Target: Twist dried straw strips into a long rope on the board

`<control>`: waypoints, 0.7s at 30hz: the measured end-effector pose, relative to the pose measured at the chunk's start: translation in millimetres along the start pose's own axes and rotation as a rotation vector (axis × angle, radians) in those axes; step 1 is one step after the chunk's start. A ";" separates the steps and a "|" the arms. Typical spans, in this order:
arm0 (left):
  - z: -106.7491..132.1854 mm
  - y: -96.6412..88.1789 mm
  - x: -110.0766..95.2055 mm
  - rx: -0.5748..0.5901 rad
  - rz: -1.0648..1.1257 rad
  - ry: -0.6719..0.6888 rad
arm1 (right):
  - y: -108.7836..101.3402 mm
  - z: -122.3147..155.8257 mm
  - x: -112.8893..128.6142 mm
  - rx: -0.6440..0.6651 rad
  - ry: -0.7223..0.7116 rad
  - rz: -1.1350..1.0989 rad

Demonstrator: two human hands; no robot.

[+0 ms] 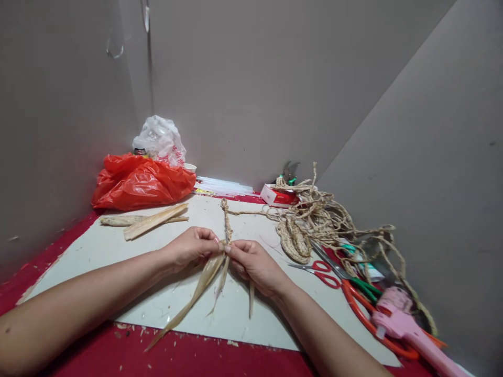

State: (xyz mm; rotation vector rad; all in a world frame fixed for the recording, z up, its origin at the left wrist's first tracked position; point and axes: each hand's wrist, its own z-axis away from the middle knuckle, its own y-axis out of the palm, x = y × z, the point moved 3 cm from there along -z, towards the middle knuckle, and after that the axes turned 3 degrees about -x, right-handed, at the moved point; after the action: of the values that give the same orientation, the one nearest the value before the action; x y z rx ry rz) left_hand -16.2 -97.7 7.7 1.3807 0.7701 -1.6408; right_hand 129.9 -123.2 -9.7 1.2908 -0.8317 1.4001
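Both hands meet at the middle of the pale board (129,283). My left hand (192,248) pinches dried husk strips at the lower end of a braided husk cord. My right hand (254,266) is closed on the same spot, thumb and fingertips against the other hand's. From there the husk braid (227,222) runs away from me along the board. Loose husk strips (204,281) hang down toward me, a long wide one on the left and narrower ones by the right hand. The fingers partly hide the join.
Flat dried husks (157,220) lie at left, before a red plastic bag (145,183). On the right are a heap of braided cord (322,209), red-handled scissors (324,266), larger orange-handled scissors (356,303) and a pink glue gun (404,317). White sticks (223,186) lie at the back.
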 end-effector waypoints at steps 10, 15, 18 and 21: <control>-1.7 -2.1 4.0 -0.057 -0.235 0.024 | -0.7 -1.1 -3.6 -0.015 -0.001 0.088; 2.7 1.8 -2.0 -0.016 -0.179 0.033 | -0.1 -1.9 -3.9 -0.054 -0.044 0.109; 8.4 5.6 -13.3 0.024 -0.090 0.049 | -0.4 -3.0 -4.7 -0.047 -0.050 0.111; 14.2 4.3 -31.1 0.021 0.023 0.119 | -1.8 -4.1 -6.0 -0.050 -0.037 0.127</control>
State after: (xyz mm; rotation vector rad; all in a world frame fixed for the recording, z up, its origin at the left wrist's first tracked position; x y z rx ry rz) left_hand -17.6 -105.4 41.3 1.5071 0.8049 -1.5643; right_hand 129.9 -120.2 -16.5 1.2479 -0.9821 1.4488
